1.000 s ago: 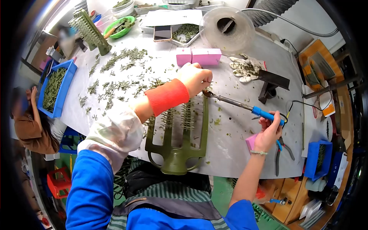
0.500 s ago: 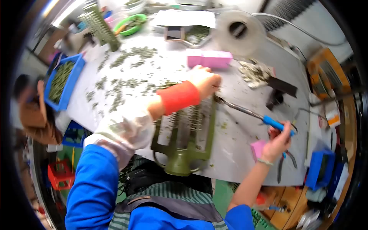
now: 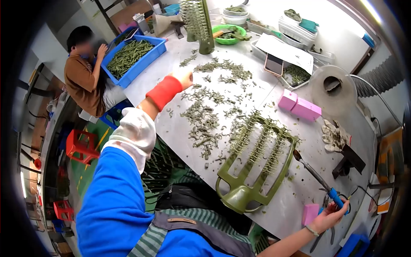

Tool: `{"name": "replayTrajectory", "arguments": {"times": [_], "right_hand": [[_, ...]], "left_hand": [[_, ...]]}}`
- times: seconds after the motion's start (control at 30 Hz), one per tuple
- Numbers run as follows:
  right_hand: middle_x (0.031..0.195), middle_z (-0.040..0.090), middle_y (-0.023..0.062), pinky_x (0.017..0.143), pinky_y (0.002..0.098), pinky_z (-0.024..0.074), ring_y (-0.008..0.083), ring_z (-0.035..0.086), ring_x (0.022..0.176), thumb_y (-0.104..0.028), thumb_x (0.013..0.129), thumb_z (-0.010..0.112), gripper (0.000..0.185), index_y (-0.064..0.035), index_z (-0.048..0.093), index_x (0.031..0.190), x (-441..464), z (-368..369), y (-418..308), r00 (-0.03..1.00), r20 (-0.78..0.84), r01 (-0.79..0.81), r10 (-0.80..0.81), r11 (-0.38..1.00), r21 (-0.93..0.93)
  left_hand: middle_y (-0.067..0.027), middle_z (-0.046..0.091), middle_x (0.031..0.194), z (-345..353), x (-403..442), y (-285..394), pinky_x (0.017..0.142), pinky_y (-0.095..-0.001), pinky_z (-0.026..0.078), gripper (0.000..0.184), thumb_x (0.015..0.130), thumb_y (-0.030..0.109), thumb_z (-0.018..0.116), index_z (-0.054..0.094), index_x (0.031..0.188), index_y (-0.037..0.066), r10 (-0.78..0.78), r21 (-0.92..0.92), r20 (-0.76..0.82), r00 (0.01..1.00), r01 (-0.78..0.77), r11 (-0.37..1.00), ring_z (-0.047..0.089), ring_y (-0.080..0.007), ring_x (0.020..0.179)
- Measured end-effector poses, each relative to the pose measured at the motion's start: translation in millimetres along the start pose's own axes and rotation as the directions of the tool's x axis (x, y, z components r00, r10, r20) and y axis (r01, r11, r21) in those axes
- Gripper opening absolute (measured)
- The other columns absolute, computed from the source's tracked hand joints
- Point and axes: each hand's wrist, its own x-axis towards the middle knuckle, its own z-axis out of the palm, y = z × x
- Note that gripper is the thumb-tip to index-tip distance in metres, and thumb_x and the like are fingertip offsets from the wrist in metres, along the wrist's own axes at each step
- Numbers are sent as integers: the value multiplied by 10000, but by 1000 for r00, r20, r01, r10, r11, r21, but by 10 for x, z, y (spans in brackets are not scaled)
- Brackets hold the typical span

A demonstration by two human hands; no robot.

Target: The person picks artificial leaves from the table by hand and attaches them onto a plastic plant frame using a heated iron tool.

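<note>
In my right hand (image 3: 329, 218) is a soldering iron (image 3: 317, 174), gripped by its blue handle with the dark tip pointing up and left. That tip is close to the right side of a green frame (image 3: 242, 184), which lies on the table with rows of small curved pieces standing along its bars. My left hand (image 3: 184, 80), with a red wristband, is stretched far out at the left edge of the scattered small green pieces (image 3: 204, 113). Its fingers look curled together; whatever may be between them is too small to make out.
A blue bin (image 3: 160, 49) of green pieces stands at the left, beside a seated person (image 3: 83, 70). Another green rack (image 3: 206, 43) stands upright at the back. Pink blocks (image 3: 306, 109), a glove (image 3: 334, 136), a phone (image 3: 274, 64) and a round duct mouth (image 3: 327, 100) are to the right.
My left hand has left the green frame and reached out to the far left, near the loose pieces. The view has turned left. My right hand still holds the soldering iron.
</note>
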Motion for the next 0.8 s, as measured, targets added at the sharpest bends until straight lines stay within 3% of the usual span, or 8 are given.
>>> {"name": "replayTrajectory", "arguments": {"times": [0.1, 0.17, 0.3, 0.4, 0.5, 0.57, 0.67, 0.8], "right_hand": [[738, 580, 0, 537, 183, 405, 65, 498, 573, -307, 900, 600, 278, -35, 614, 841, -19, 3, -10, 1000, -21, 9, -9, 1000, -4], [741, 583, 1, 531, 179, 402, 62, 497, 570, -307, 899, 604, 277, -36, 615, 841, -16, -9, -21, 1000, -10, 15, -15, 1000, -7], [740, 589, 1, 515, 167, 392, 54, 497, 561, -304, 898, 609, 271, -39, 620, 841, -6, -32, -49, 999, 10, 33, -33, 999, 0], [731, 587, -1, 512, 165, 392, 53, 499, 557, -304, 899, 611, 264, -46, 623, 843, -64, -3, -104, 1000, 12, 22, -22, 1000, -4], [718, 580, -4, 511, 167, 395, 54, 502, 560, -307, 894, 616, 265, -47, 623, 842, -92, -13, -124, 1000, 5, 13, -13, 1000, 5], [716, 577, -4, 512, 169, 397, 58, 503, 559, -306, 890, 620, 266, -44, 623, 844, -102, -38, -131, 1000, -8, 18, -18, 1000, -2], [711, 573, 2, 515, 174, 404, 67, 506, 554, -302, 883, 626, 269, -36, 621, 844, -88, -56, -114, 1000, -27, 12, -12, 1000, 7], [679, 567, 36, 509, 196, 425, 85, 509, 535, -291, 878, 632, 273, -22, 614, 833, -27, -94, -122, 1000, -19, -4, 4, 1000, 26]], "left_hand": [[-111, 663, 886, 225, -226, -361, 797, -380, 492, 246, 716, 232, 714, 663, 929, 118, 79, -82, 15, 997, -78, 994, 632, -277, 871], [-107, 610, 936, 358, -337, -434, 845, -375, 462, 288, 691, 190, 743, 649, 956, 128, 149, 9, 18, 989, -150, 989, 585, -285, 944], [-101, 564, 957, 410, -370, -516, 877, -372, 435, 276, 677, 153, 750, 638, 927, 122, 162, -71, -36, 986, -165, 984, 544, -281, 977], [-84, 600, 943, 421, -279, -577, 872, -366, 457, 251, 689, 134, 746, 633, 912, 143, 181, -181, 44, 983, -170, 969, 554, -278, 993], [-81, 634, 866, 364, -295, -483, 779, -351, 493, 245, 685, 105, 729, 618, 902, 120, 131, -376, 169, 977, -59, 925, 610, -253, 877], [-87, 676, 771, 289, -359, -342, 701, -338, 519, 205, 692, 66, 711, 644, 886, 56, 92, -352, 75, 993, -59, 934, 655, -210, 742], [-95, 695, 802, 218, -320, -169, 722, -316, 524, 179, 716, 55, 695, 688, 894, 46, 141, -337, -2, 990, -133, 932, 659, -183, 758], [-71, 696, 844, -74, -351, 798, 718, -255, 534, 160, 811, 52, 670, 683, 967, 20, 288, -716, -121, 950, -285, 637, 653, -103, 764]]}}
